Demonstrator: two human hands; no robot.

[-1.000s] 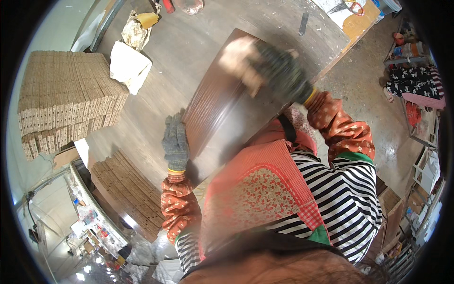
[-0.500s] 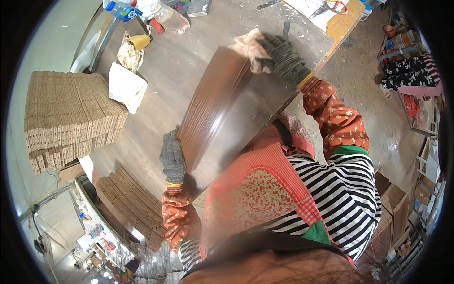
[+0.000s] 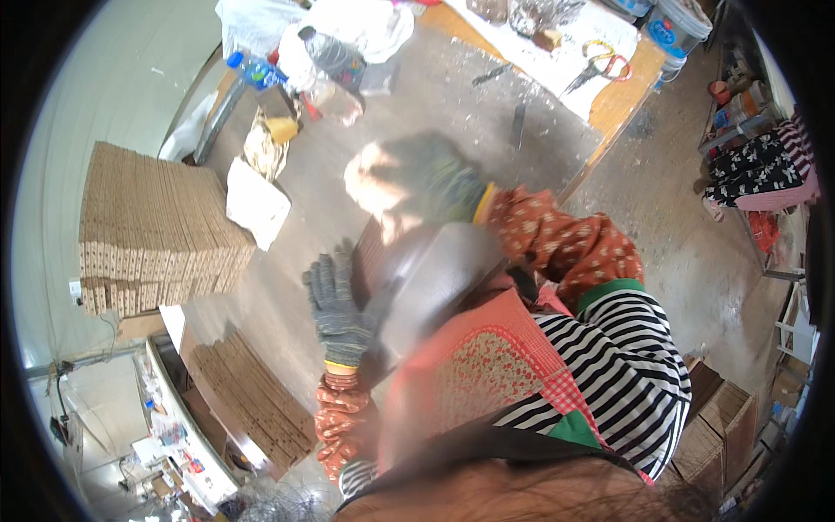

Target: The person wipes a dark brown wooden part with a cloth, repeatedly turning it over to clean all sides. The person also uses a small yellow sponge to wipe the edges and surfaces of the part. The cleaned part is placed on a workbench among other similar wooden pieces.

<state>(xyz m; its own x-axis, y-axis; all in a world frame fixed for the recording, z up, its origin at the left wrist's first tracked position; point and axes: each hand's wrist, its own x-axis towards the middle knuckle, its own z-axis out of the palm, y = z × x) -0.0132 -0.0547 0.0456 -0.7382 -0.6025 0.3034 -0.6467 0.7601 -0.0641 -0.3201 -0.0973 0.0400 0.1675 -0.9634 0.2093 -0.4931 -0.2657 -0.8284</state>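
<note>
A stack of thin brown boards [image 3: 426, 278] stands tilted on the grey worktable [image 3: 435, 96] right in front of my chest, blurred by motion. My left hand [image 3: 335, 304], in a grey knit glove, lies flat with fingers spread against the stack's left edge. At the stack's top end, my right hand [image 3: 426, 178], gloved in grey, presses a pale cloth [image 3: 370, 174]. Both forearms wear orange flowered sleeves.
A tall pile of ribbed brown boards [image 3: 152, 226] stands at the left, a lower pile [image 3: 252, 391] below it. Plastic bottles [image 3: 326, 65], white bags [image 3: 257, 204], scissors [image 3: 596, 65] and a dark tool [image 3: 517, 126] lie on the far table. Buckets [image 3: 674, 26] and cardboard boxes [image 3: 722, 426] stand at the right.
The board stack has swung closer to my body and stands steeper. My right hand with the cloth has slid down toward me along it. My left hand stays on the left edge.
</note>
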